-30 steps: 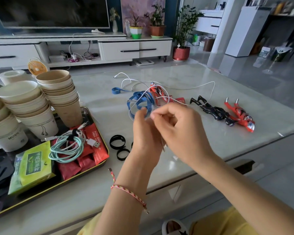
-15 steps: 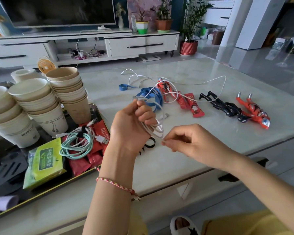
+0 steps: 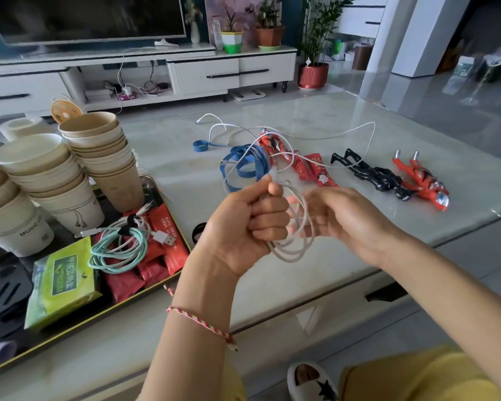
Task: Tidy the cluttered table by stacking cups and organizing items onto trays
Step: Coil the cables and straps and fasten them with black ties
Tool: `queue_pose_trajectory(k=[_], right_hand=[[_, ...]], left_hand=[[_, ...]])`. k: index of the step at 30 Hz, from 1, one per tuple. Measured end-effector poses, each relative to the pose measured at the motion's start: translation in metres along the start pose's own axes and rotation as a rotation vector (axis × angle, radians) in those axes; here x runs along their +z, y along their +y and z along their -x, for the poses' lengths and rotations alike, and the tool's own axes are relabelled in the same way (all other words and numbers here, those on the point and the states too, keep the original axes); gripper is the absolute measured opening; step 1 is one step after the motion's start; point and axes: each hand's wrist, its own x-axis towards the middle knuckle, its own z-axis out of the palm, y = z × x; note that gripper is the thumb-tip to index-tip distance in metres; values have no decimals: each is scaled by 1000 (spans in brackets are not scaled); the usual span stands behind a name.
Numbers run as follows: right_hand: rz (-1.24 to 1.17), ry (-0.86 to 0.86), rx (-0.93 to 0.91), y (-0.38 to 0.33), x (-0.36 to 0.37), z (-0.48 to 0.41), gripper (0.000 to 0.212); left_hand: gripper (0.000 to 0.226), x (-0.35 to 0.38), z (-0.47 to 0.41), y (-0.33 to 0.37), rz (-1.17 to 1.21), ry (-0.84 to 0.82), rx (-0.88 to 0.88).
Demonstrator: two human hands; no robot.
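**Q:** What are your hands doing?

**A:** My left hand (image 3: 243, 227) is fisted around coiled loops of a thin white charging cable (image 3: 289, 251), held just above the pale marble table (image 3: 185, 204). My right hand (image 3: 340, 217) sits loosely curled at the loops. It is blurred, so I cannot tell whether it has a hold.

**Q:** What might go wrong?

**A:** The cable's loose tail crosses a blue fabric strap (image 3: 243, 166) and a red toy figure (image 3: 272, 143). Winding fast could snag and drag them.
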Motion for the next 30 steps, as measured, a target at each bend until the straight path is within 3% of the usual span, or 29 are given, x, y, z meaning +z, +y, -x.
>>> queue_pose_trajectory(k=[2,4,11,13,18,21,24,26,30], right_hand=[[-138,-44,35,-3,4,1,21],[-83,-21,10,-1,7,0,19],[240,-23,-163,-4,14,-2,62],[304,-41,-216,-3,16,-2,45],[248,-153,-128,-3,9,-5,8],[122,-140,-71,-2,10,-8,9],[53,-88,-31,-2,9,-11,13],[55,-64,-33,-2,9,-13,14],[99,-45,-105,0,11,-14,17]], left_hand=[[33,0,-3,-5,-36,19,-50],[39,-1,-6,-7,-85,46,-72],[38,-3,-9,-10,-466,278,105],[37,-3,-10,-13,-631,372,201],[38,-12,-14,-14,-1039,617,439],[37,-14,-17,-19,-1311,663,513],[36,-19,-18,-25,-1744,767,758],[34,-19,-19,-25,-1732,776,816],[29,-10,-22,-25,-1171,633,630]])
